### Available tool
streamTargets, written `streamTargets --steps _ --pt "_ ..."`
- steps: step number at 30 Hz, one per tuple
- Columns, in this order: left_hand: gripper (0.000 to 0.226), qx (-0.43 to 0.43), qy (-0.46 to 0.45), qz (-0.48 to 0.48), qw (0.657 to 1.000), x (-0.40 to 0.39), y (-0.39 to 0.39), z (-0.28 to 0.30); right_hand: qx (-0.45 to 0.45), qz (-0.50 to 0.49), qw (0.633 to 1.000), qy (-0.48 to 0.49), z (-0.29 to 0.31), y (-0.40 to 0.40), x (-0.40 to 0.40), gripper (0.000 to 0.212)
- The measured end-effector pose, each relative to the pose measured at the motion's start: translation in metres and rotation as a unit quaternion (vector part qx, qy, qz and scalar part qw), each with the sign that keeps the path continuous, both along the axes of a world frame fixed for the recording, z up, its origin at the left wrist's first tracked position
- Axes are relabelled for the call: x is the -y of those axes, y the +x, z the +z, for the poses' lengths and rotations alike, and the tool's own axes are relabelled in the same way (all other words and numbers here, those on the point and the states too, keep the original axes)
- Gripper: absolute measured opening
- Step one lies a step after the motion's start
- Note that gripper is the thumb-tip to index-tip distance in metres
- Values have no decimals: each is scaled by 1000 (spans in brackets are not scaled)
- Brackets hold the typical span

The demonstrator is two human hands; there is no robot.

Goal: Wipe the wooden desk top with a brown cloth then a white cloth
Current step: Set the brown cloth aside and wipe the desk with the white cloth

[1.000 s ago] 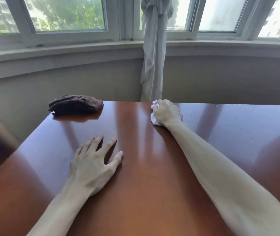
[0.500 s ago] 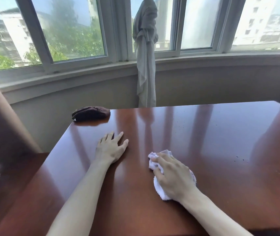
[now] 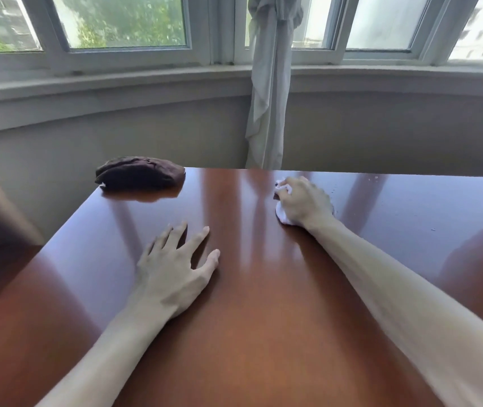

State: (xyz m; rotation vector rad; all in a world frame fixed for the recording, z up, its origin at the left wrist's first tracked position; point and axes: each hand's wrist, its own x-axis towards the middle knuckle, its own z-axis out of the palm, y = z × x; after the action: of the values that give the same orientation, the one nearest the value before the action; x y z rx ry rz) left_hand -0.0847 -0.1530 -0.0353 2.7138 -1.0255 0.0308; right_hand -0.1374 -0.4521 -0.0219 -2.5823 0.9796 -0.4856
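The white cloth (image 3: 282, 214) is being gripped, bunched, under the right hand (image 3: 305, 202) near the desk's (image 3: 263, 318) far edge. The unwiped, speckled area is lying to its right; the left hand (image 3: 172, 277) is being rested flat, holding nothing.

cloths lying on table: 2 – one brown cloth (image 3: 140, 173) at 11 o'clock, one white cloth (image 3: 283, 214) at 1 o'clock | hands resting on table: 2 – left hand (image 3: 172, 271), right hand (image 3: 305, 201) | table (image 3: 263, 333): 1 | curtain (image 3: 269, 83) hanging at 12 o'clock: 1

We see two bare forearms, with no sleeve showing on either. Our left hand (image 3: 172, 277) and right hand (image 3: 305, 202) wear no gloves, rings, watch or bracelet. The left hand's knuckles and tendons show plainly.
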Motion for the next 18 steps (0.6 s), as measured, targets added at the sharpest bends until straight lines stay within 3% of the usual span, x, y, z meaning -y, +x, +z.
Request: streamTargets --steps 4,8,13,18 --pt "72 -6 7 8 1000 1 2 -1 -25 -19 999 -19 1 56 55 34" --pt "75 -12 9 11 1000 2 4 0 -25 -38 999 -20 0 59 55 36" --pt "65 -9 12 5 1000 4 6 -2 -7 22 1000 2 -5 -11 -20 33" --pt "71 -16 19 -2 1000 3 9 -3 -2 64 998 9 -3 -123 -125 34"
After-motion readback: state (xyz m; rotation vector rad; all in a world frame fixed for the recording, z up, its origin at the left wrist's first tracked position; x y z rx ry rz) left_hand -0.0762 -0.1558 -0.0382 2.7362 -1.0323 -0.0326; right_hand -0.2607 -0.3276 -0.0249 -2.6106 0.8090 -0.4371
